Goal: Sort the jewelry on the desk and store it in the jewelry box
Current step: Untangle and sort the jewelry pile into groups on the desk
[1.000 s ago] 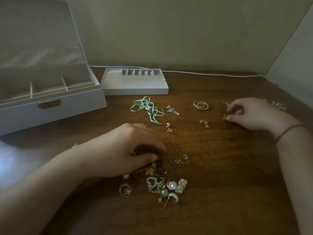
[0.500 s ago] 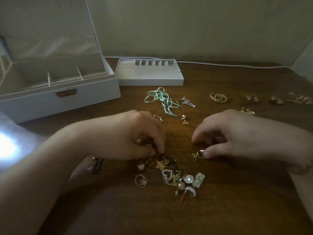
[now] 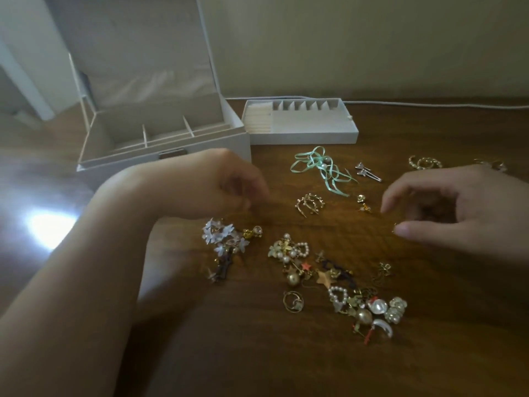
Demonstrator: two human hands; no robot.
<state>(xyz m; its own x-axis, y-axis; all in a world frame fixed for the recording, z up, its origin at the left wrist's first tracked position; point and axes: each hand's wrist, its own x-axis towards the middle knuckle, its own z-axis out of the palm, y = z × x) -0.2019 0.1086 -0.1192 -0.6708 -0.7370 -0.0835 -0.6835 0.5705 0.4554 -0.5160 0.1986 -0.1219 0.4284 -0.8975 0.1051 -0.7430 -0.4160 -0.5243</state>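
Half a second ago both hands were pressed down into the tangled heap of jewelry; now they have lifted off it and drawn apart, and the pile (image 3: 337, 285) lies uncovered in the middle of the tabletop (image 3: 257, 353) — pearls, a gold ball, heart-shaped pearl loops, a star charm, all still knotted together. The left hand (image 3: 217, 184) hovers above and behind a cluster of pale flower pieces (image 3: 221, 239) that now lies apart at the left of the pile; its fingers are curled under and blurred with motion, so I cannot tell whether they hold anything. The right hand (image 3: 455, 207) hangs over the right side of the tabletop with thumb and forefinger brought close; a tiny gold glint shows at the thumb tip, though whether it is pinched or merely lying beside the thumb is too small to tell. A gold beaded hoop pair (image 3: 310, 203) now rests on its own between the hands, beyond the pile; further back lie the mint ribbon piece (image 3: 320, 170), silver drop earrings (image 3: 367, 171) and gold hoops (image 3: 425, 162), each well apart from the others. The jewelry box (image 3: 160, 150) stands open at the back left with its compartments apparently bare, and the removable tray (image 3: 300, 124) sits just beside it, its slots also seemingly unfilled; so by my reading the work is in the sorting stage — pairs are being teased out and laid in separate spots, and storing has not yet begun.
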